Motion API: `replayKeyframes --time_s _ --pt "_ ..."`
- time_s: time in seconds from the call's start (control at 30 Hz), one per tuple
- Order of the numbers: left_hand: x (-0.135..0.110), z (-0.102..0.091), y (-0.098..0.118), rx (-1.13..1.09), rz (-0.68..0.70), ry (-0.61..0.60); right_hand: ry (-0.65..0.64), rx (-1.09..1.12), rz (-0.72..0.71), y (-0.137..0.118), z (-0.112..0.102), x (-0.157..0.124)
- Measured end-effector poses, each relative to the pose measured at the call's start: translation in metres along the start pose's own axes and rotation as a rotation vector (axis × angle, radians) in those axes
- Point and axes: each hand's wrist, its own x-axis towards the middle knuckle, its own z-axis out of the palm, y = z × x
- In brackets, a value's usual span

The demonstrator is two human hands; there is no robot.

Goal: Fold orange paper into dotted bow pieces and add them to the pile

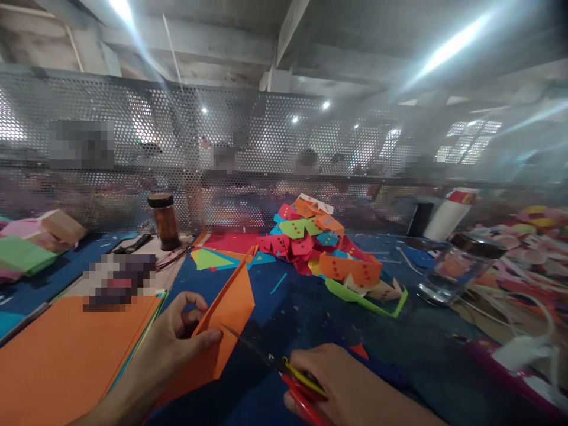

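Note:
Between its thumb and fingers, my left hand [184,337] pinches a folded orange paper sheet [233,319], held up at a slant over the blue table. My right hand [328,376] grips a pair of scissors [306,396] with red and yellow handles. The dark blades point left, and their tip lies at the face of the orange sheet, close to my left thumb. Whether the blades have cut into the paper I cannot tell. Beyond my hands rises a pile of cut, folded papers [306,245] in red, orange, green and blue, some with rows of small holes or marks.
At the left lies a stack of orange sheets [66,355]. A brown jar [164,222] stands behind it, before a perforated metal screen [248,130]. To the right are a glass jar [459,269], a white bottle [450,216], white cables and more paper pieces. Paper scraps dot the table.

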Motion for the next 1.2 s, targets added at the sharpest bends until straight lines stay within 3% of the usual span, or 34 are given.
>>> replayKeyframes --time_s 0.4,0.7,1.0,1.2 --pt "0.001 -0.005 0.0 0.032 -0.001 -0.041 0.064 -0.086 0.013 0.004 0.006 0.004" --pt "-0.001 -0.002 0.002 -0.028 -0.054 -0.045 0.112 -0.166 -0.071 0.014 0.011 0.004" --pt "-0.004 0.001 0.008 -0.028 -0.094 -0.034 0.053 -0.19 -0.094 0.003 0.0 -0.004" --pt "-0.002 -0.004 0.021 -0.002 -0.067 0.084 -0.003 -0.188 -0.029 -0.003 -0.022 -0.013"
